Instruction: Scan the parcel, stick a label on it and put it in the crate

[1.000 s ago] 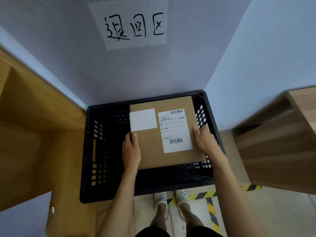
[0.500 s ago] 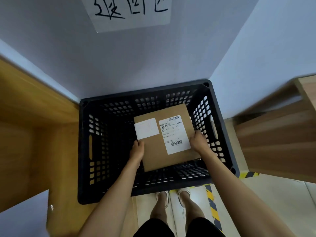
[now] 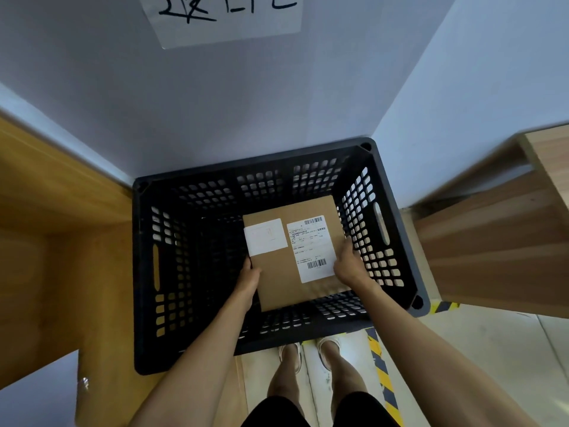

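A flat brown cardboard parcel is low inside the black perforated crate, towards its right side. It carries a plain white label at upper left and a printed barcode label on the right. My left hand grips the parcel's left edge, and my right hand holds its right edge near the crate's right wall. Whether the parcel rests on the crate floor is hidden.
The crate stands on the floor in a wall corner, with a wooden cabinet on its left and wooden shelving on its right. A handwritten paper sign hangs on the wall above. My feet stand at yellow-black floor tape.
Both hands have lowered the parcel from above the crate's rim down deep inside it, and my head has leaned closer over the crate.
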{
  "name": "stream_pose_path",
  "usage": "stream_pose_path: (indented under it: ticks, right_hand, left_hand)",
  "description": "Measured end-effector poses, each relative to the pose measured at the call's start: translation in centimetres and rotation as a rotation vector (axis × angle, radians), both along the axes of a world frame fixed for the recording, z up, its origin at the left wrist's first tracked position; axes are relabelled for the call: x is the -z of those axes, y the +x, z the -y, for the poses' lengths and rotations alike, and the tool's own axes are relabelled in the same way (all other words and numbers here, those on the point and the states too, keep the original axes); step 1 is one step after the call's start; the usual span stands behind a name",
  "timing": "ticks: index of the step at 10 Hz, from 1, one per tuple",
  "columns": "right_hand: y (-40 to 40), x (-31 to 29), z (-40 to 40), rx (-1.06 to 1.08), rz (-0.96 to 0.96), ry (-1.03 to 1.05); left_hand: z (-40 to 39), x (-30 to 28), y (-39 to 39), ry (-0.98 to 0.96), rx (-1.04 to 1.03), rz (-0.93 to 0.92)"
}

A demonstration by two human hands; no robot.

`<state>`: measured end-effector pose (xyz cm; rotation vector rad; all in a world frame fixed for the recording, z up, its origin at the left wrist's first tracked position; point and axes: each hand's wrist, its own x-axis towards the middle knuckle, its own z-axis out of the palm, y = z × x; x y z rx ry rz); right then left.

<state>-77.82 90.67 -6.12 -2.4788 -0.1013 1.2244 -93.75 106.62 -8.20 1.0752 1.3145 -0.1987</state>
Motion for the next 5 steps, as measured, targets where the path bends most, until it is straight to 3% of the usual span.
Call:
stream_pose_path:
  ticks: [5]
  right_hand:
    - [-1.1, -4.3, -0.6, -0.089, -0.067, 0.222]
  left_hand:
    - [-0.4, -2.1, 0.0, 0.118, -0.029, 0.118]
